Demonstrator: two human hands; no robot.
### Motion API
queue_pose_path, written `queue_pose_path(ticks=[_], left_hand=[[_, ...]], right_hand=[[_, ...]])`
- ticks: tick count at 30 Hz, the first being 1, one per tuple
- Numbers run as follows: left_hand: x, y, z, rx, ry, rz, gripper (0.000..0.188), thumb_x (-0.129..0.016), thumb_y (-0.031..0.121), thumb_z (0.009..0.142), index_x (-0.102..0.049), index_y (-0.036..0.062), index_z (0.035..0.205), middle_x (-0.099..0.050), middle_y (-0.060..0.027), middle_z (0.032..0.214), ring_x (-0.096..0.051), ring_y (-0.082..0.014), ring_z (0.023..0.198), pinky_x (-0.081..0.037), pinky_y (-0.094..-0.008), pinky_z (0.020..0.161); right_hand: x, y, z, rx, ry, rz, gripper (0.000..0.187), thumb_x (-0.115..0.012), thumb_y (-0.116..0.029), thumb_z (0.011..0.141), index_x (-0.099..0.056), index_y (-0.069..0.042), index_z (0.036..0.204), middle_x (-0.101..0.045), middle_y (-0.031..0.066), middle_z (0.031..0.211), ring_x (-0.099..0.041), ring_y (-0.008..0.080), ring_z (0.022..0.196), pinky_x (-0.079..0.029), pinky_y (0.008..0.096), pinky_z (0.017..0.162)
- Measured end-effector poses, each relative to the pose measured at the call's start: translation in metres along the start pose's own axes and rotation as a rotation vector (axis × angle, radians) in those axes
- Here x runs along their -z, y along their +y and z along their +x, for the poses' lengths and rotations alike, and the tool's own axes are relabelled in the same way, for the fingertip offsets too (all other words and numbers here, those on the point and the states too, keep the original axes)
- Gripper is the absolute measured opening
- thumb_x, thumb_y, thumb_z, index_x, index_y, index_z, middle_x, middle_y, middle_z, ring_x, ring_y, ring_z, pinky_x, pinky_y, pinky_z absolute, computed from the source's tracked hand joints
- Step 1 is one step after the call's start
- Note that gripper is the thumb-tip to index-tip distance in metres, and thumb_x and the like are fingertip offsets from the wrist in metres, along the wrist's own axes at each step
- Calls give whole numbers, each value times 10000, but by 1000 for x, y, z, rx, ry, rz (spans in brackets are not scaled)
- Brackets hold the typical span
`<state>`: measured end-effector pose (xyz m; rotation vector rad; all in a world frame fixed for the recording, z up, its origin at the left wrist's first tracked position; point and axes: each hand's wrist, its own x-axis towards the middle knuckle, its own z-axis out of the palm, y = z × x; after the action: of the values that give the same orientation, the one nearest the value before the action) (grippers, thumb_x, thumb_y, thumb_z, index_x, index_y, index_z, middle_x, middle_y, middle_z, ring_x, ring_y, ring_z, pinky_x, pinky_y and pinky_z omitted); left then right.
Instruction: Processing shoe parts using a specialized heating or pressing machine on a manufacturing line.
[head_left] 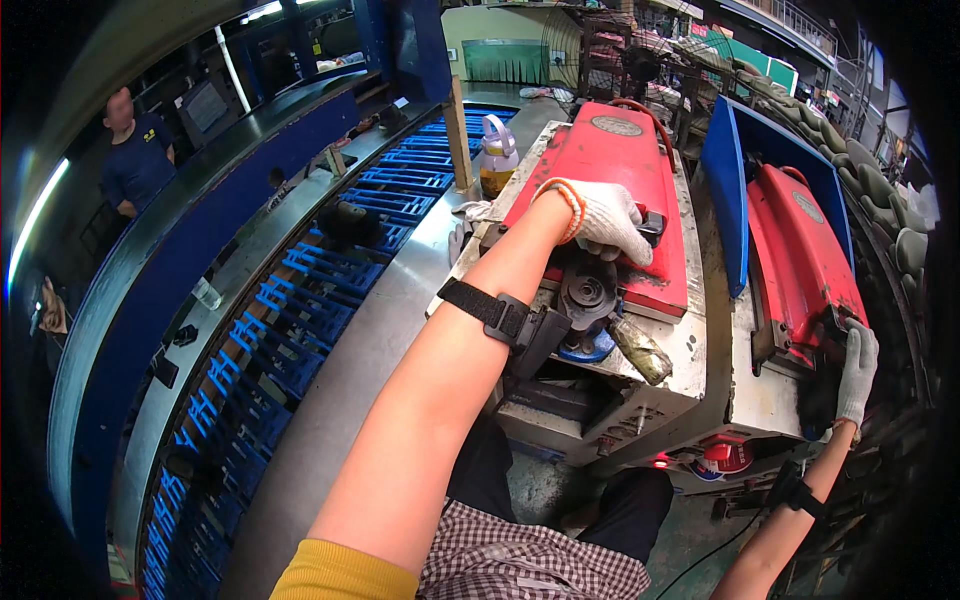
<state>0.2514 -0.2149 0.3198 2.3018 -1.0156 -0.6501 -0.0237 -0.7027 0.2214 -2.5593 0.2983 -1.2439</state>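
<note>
White-gloved, my left hand curls into a fist around the black handle on the near end of a red machine cover, beyond a murky bottle. To its right, my right hand lays nearly straight fingers at the black fitting fronting a second red cover beside a blue panel; whether they grip it, I cannot tell.

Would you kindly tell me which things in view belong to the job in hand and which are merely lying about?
Apparently in use:
broad red machine cover, under the left grip
ridged red machine cover beside the tall blue panel, right grip at its lower end

Apparently just about:
pale lilac handled jug
small clear container
</note>
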Motion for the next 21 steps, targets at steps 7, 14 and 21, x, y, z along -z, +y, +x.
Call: queue_pose_path(ticks=[7,14,21], left_hand=[[0,-1,1,4,-12,-11,342,-832,396,799,-718,74,795,-630,-19,642,-562,-115,551,-446,-284,518],[0,1,-2,-6,-3,8,342,-828,397,804,-717,74,792,-632,-17,644,-565,-117,552,-442,-285,518],[0,0,-1,-2,-2,-2,345,-831,402,802,-714,77,786,-638,-18,645,-566,-114,549,-438,-286,514]], right_hand=[[1,-1,0,23,4,1,258,-553,-188,1072,-685,7,1177,-674,108,1151,-601,249,1144,-435,353,1040],[0,-2,0,13,0,-9,259,-548,-188,1075,-685,6,1179,-671,106,1157,-600,242,1148,-433,350,1046],[1,0,0,17,5,-5,260,-546,-189,1076,-686,3,1183,-668,104,1170,-600,244,1160,-429,352,1056]])
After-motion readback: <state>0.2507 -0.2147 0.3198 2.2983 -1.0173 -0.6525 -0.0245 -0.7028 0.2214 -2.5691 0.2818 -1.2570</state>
